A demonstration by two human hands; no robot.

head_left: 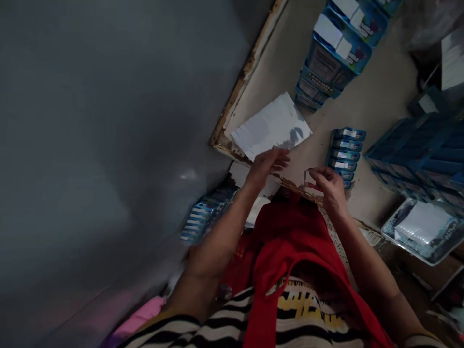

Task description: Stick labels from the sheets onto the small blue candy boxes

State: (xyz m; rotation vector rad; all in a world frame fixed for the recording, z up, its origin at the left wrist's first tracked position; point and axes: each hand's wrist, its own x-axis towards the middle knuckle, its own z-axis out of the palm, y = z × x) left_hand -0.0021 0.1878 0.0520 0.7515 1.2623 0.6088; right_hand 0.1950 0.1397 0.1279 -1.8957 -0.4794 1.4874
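My left hand (267, 166) hovers at the near edge of the table with its fingers stretched out and nothing in them. Just beyond it lies a white sheet (275, 123) with a torn-looking dark patch at its right side; whether the fingertips touch it I cannot tell. My right hand (330, 188) is closed in a pinch on a thin pale strip (305, 177), which hangs to the left of the fingers. Close behind that hand is a row of small blue packs (346, 150) with white labels on top.
Stacked blue boxes (337, 53) stand at the back, and more blue packs (424, 154) to the right. A clear tray (424, 227) juts out at the right edge. A grey wall (108, 121) bounds the left. Further blue packs (203, 217) sit below the table's left corner.
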